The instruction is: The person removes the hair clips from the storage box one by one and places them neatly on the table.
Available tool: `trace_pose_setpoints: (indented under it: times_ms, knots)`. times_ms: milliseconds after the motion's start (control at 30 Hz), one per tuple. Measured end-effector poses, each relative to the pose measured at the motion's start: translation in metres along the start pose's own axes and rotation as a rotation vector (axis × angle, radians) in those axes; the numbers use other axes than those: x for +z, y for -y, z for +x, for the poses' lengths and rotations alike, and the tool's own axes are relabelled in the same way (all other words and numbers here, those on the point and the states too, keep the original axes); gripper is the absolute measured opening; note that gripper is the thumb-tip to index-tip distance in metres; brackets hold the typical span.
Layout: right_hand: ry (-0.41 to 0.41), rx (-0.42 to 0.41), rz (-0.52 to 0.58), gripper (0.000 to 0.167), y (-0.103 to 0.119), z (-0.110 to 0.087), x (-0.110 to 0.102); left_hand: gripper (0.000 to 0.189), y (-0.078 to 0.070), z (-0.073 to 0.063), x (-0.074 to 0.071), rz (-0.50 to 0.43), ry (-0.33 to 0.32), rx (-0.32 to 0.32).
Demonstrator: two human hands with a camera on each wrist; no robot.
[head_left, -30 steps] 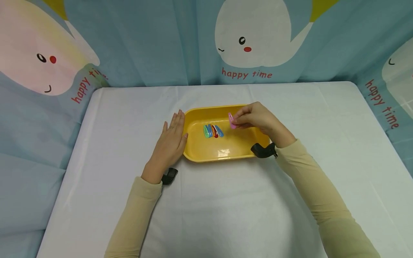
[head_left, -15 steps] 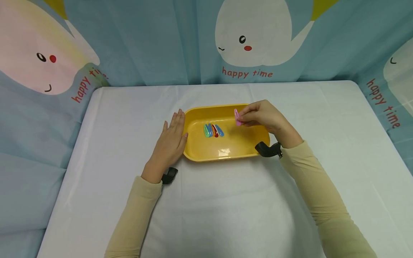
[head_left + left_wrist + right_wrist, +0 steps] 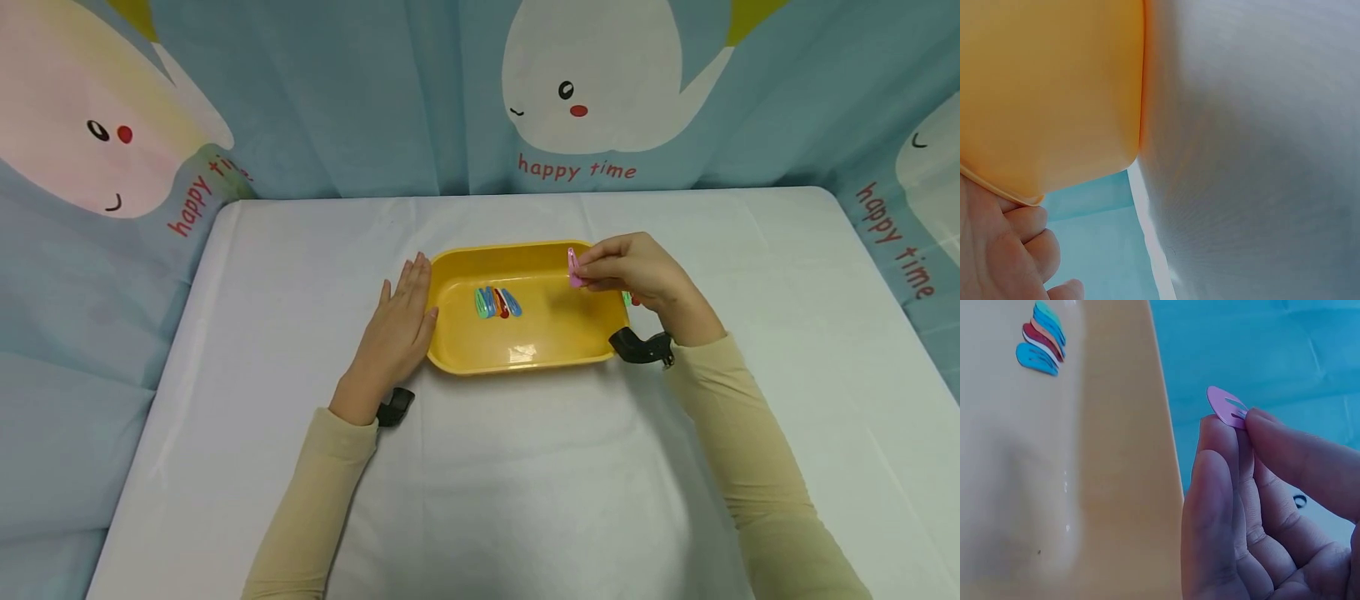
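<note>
A pink snap hair clip point(image 3: 574, 267) is pinched between the thumb and fingers of my right hand point(image 3: 633, 271), above the right part of a yellow tray point(image 3: 480, 358). The right wrist view shows the pink clip point(image 3: 1227, 407) at the fingertips. Inside the tray, left of its middle, several hair clips point(image 3: 497, 302) in green, blue, orange, red and white lie side by side. My left hand point(image 3: 393, 333) rests against the tray's left end with its fingers straight. In the left wrist view its fingers point(image 3: 1032, 244) touch the tray's rim.
Just beyond the tray's right end, small green and red items point(image 3: 632, 298) show partly from behind my right hand. A white cloth covers the table point(image 3: 525, 483). Behind it hangs a blue curtain point(image 3: 360, 100) with whale prints.
My right hand has moved to the right with the pink hair clip, away from the row of clips. The green and red items have come into sight. My left hand stays put.
</note>
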State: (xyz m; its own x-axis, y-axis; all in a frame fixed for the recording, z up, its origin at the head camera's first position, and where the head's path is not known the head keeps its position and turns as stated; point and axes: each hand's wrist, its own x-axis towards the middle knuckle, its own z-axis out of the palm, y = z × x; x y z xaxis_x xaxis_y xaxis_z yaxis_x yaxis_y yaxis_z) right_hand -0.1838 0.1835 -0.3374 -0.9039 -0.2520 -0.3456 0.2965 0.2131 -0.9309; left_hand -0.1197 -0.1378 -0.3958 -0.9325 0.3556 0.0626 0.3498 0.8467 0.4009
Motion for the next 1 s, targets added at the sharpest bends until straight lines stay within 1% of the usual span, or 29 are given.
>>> trace_pose_setpoints:
  times_ms: [100,333,467,667,1000]
  knots:
    - [-0.004,0.007,0.041,0.007,-0.001,-0.003,-0.004,0.061,0.000,-0.001,0.000,0.001,0.000,-0.002]
    - [-0.008,-0.011,0.044,0.010,-0.002,-0.008,-0.016,0.060,0.000,-0.001,0.000,-0.001,-0.002,-0.001]
    - [-0.015,-0.012,0.069,0.013,-0.003,-0.010,-0.023,0.061,0.000,0.000,-0.001,0.004,-0.001,-0.003]
    - [-0.028,-0.005,0.109,0.011,-0.007,-0.014,-0.032,0.060,0.000,-0.001,0.000,0.004,0.001,0.001]
    - [-0.003,0.012,0.168,0.011,-0.013,-0.019,-0.044,0.060,0.001,-0.001,0.001,0.007,-0.013,0.003]
